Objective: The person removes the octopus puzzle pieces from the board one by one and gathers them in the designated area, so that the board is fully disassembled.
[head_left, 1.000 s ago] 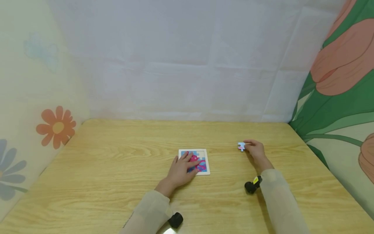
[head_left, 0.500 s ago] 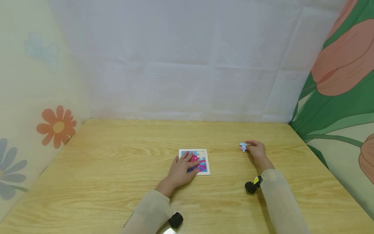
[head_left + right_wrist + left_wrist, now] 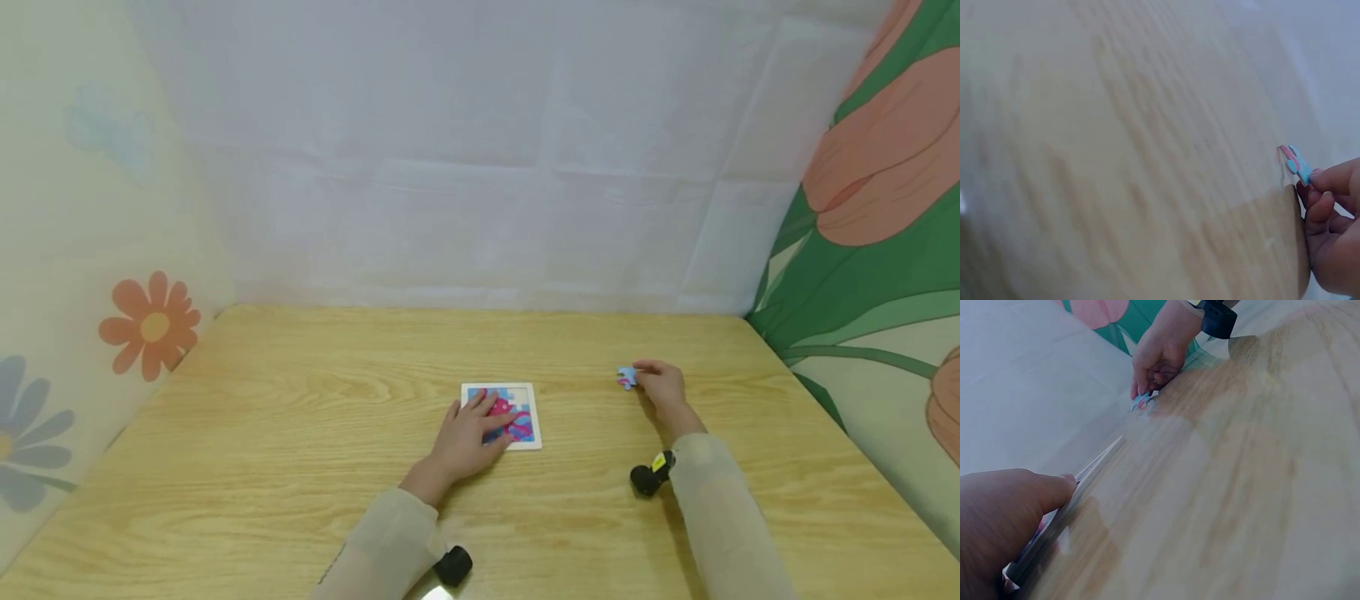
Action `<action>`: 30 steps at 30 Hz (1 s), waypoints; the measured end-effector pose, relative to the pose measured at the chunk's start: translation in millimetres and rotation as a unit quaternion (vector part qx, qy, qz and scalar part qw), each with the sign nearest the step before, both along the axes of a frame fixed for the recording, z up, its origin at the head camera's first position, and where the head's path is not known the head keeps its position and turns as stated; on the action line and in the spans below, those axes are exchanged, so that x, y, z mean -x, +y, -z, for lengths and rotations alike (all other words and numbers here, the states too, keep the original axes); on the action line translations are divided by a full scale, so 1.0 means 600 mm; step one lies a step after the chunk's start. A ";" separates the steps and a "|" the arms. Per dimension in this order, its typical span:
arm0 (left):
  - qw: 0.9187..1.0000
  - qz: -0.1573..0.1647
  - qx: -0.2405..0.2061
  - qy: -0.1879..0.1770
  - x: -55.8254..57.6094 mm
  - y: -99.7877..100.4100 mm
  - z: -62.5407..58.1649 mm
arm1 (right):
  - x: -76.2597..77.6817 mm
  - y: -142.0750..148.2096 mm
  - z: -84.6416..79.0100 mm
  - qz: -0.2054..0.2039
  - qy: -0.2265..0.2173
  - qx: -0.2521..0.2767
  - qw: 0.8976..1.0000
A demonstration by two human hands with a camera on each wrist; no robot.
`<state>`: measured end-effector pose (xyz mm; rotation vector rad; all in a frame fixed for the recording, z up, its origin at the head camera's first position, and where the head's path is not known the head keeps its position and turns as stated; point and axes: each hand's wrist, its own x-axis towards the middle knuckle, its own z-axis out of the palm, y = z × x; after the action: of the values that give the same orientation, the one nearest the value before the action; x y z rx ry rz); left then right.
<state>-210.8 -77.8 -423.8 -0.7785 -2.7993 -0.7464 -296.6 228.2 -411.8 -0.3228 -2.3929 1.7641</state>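
A square jigsaw puzzle in a white frame [image 3: 537,417] lies on the table, showing a pink figure on blue. My left hand [image 3: 463,440] rests on it with fingers spread, covering its left and lower part. At the puzzle's upper right corner a pale bare spot shows between the pieces. To the right of the frame, my right hand [image 3: 662,393] pinches a light blue puzzle piece [image 3: 626,377] with a pink stripe between thumb and fingers. In the right wrist view the piece [image 3: 1297,165] is tilted close over the tabletop, its knobs pointing away from the fingertips.
The wood-grain table [image 3: 300,400] reaches back to a white cloth backdrop [image 3: 450,167]. Flower-printed panels [image 3: 885,167] stand at both sides. A black wrist camera [image 3: 651,477] is strapped by the right sleeve, another black camera [image 3: 453,567] by the left.
The puzzle piece in my right hand has turned, and it has shifted slightly to the right. My left hand stays on the framed puzzle.
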 end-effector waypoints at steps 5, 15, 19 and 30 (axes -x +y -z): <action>1.000 0.001 -0.004 -0.002 -0.001 0.001 -0.003 | 0.011 0.004 0.009 0.017 -0.002 -0.024 1.000; 1.000 0.000 0.000 -0.001 -0.001 0.000 -0.002 | 0.039 0.028 0.048 0.002 0.021 0.022 1.000; 1.000 0.001 0.000 0.002 -0.001 0.000 -0.002 | 0.007 0.007 0.007 0.003 -0.004 0.019 1.000; 1.000 0.003 -0.007 0.007 -0.002 -0.002 -0.003 | -0.006 -0.003 -0.013 -0.012 -0.031 0.060 0.998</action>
<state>-209.9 -78.7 -421.9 -0.7878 -2.7775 -0.7583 -292.9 226.4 -404.0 -0.3718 -2.3465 1.9405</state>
